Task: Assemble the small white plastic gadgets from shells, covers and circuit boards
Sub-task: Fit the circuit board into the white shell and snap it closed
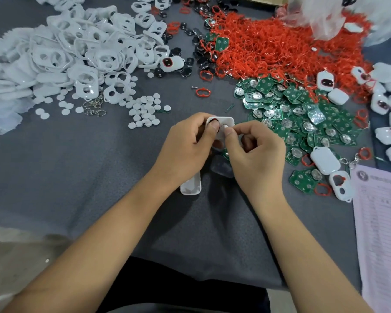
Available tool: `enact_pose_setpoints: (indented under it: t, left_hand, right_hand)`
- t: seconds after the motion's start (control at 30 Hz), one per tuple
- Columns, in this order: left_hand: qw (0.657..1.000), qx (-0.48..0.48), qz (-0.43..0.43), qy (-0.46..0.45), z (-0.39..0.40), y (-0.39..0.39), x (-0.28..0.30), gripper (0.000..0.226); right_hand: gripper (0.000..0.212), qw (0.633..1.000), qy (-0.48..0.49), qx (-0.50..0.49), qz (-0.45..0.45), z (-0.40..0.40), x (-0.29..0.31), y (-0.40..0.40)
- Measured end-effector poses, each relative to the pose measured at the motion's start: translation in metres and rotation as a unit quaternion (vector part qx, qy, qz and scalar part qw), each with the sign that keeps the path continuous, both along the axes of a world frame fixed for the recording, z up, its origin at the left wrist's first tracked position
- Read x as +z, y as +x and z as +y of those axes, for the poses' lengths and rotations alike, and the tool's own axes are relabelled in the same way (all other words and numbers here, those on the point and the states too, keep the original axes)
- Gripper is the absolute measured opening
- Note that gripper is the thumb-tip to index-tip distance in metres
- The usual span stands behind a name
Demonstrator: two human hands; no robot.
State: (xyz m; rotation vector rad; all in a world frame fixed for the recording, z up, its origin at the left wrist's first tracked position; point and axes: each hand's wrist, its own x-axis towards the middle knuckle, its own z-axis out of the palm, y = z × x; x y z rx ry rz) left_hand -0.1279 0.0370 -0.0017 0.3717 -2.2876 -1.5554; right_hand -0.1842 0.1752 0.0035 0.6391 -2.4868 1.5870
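Both hands meet at the table's middle around one small white cover (224,122) with a red ring and a dark insert in its opening. My left hand (185,145) grips its left side, thumb on the red-ringed hole. My right hand (253,152) pinches its right part, thumb pressing a white round button. A green circuit board (225,153) shows just below, between the hands. A white shell (191,186) lies under my left wrist, a clear one (222,168) beside it.
White covers (77,55) are heaped at the back left, white round discs (145,109) nearer. Red rings (280,46) pile at the back right, green boards (303,118) right of my hands, assembled gadgets (325,160) beyond, a paper form (382,222) at the right edge.
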Motion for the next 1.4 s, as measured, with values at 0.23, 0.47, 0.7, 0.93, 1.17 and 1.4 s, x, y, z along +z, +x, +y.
enact_pose_setpoints:
  t: [0.23,0.47,0.7,0.93,1.17,1.4]
  left_hand:
    - [1.000,-0.005,0.001,-0.015,0.0014,0.0001,0.0010,0.022]
    - [1.000,-0.006,-0.002,-0.009,0.0023,0.0007,0.0024,0.022]
    - [1.000,0.001,-0.002,-0.002,0.0006,0.0004,0.0022,0.022]
    - [1.000,0.002,0.004,0.000,0.0014,0.0003,0.0022,0.021]
    - [1.000,0.003,0.003,-0.002,-0.0005,0.0006,0.0024,0.022]
    - [1.000,0.002,-0.008,-0.017,0.0001,-0.0009,-0.0017,0.022]
  right_hand:
    - [0.018,1.000,0.000,-0.015,-0.004,-0.0011,-0.0030,0.0000]
    - [0.017,1.000,-0.004,-0.016,-0.012,-0.0011,-0.0040,0.0005]
    - [0.019,1.000,-0.011,-0.008,-0.014,-0.0012,-0.0006,0.0009]
    - [0.017,1.000,-0.011,-0.002,-0.018,-0.0010,0.0022,0.0019]
    - [0.016,1.000,-0.017,0.002,-0.024,-0.0016,0.0020,0.0013]
    - [0.019,1.000,0.000,-0.013,-0.026,-0.0037,-0.0031,0.0012]
